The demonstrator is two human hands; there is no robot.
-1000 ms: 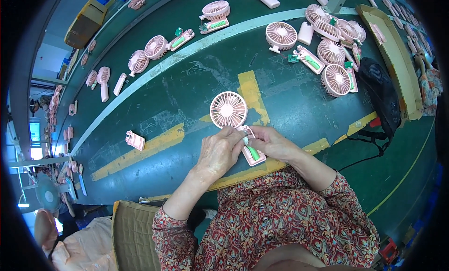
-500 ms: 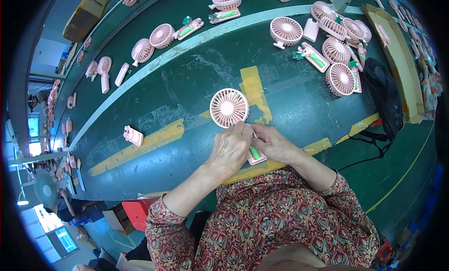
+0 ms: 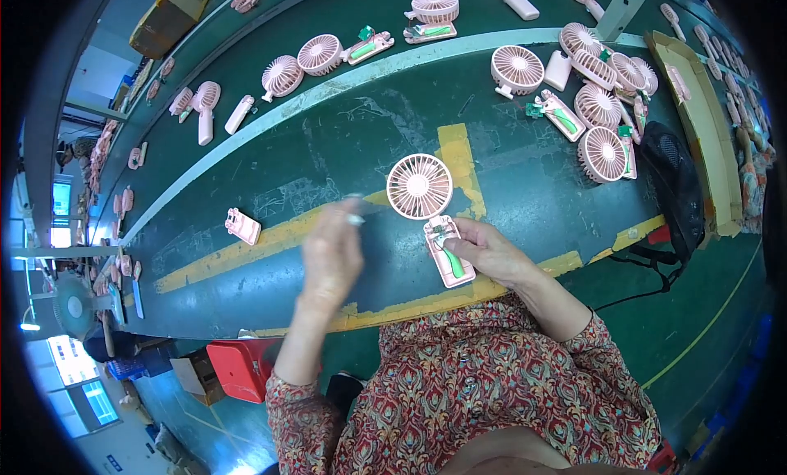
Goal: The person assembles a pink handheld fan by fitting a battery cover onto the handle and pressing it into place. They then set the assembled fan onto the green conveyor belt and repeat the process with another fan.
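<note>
A pink handheld fan (image 3: 419, 186) lies on the green bench in front of me, its round grille pointing away. Its handle (image 3: 443, 272) is uncovered, showing a small circuit board and a green battery with thin wires. My right hand (image 3: 494, 254) grips the handle from the right, thumb pressed over the inner parts. Off to the left of the fan, my left hand (image 3: 332, 254) is blurred by motion. Its fingers point away from me, and whether they hold anything is unclear. Beyond it lies a pink handle cover (image 3: 243, 227) by the yellow tape.
More pink fans (image 3: 599, 106) and opened handles cluster at the right back, next to a black mesh item (image 3: 674, 168) and a cardboard tray (image 3: 697, 139). A pale rail (image 3: 328, 83) crosses the bench, with several fan parts beyond it. A red stool (image 3: 236, 370) stands lower left.
My left hand has left the fan and moved left. The fan's opened handle now shows, still in my right hand. The whole view has shifted slightly.
</note>
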